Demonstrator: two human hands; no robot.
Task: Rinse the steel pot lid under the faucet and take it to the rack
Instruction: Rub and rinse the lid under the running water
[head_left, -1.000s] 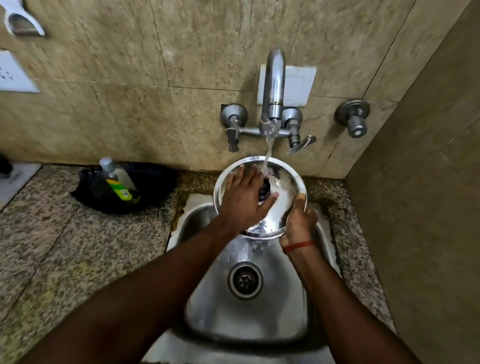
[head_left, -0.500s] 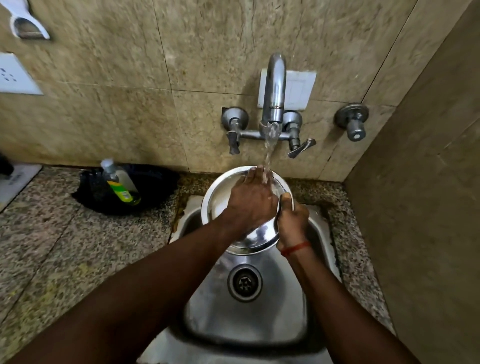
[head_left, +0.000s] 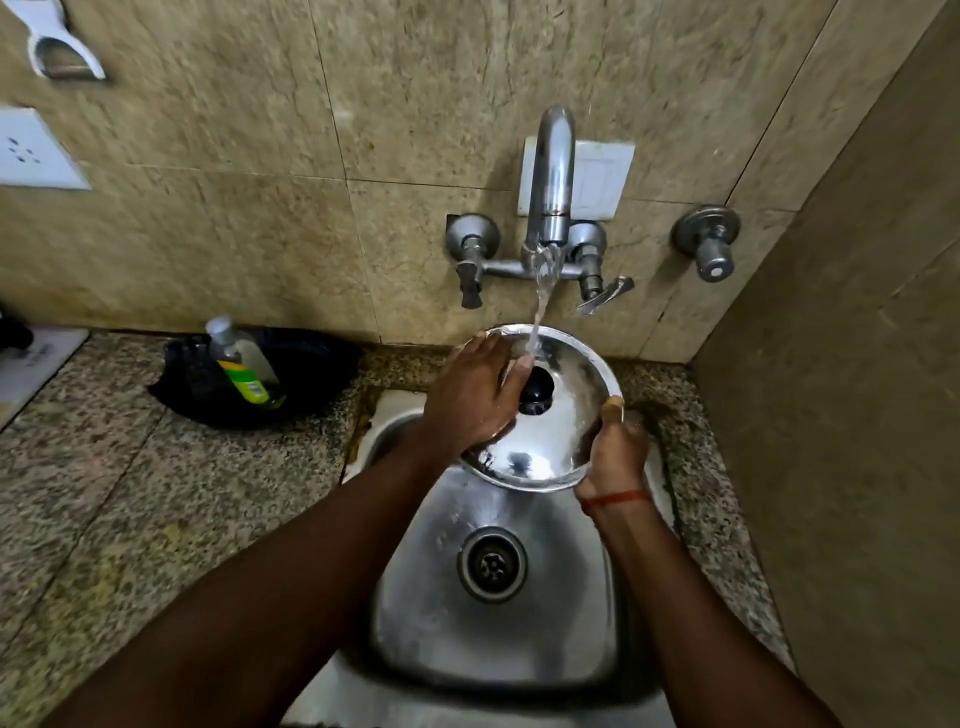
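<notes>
Nearest: steel sink (head_left: 571, 649) with round drain (head_left: 492, 565). Above its far half, held tilted: steel pot lid (head_left: 540, 457), black knob (head_left: 536, 392) facing up. At the lid's right rim: right hand (head_left: 613, 452), thumb over the edge, fingers curled beneath, clamped on the lid; red thread (head_left: 615, 499) at the wrist. Across the lid's left part: left hand (head_left: 472, 400), fingers straight, laid flat on the metal, gripping nothing. Beside those fingertips: water stream (head_left: 540, 306) from the wall faucet (head_left: 553, 176). Far left on the granite counter (head_left: 130, 493): green-labelled bottle (head_left: 241, 364).
</notes>
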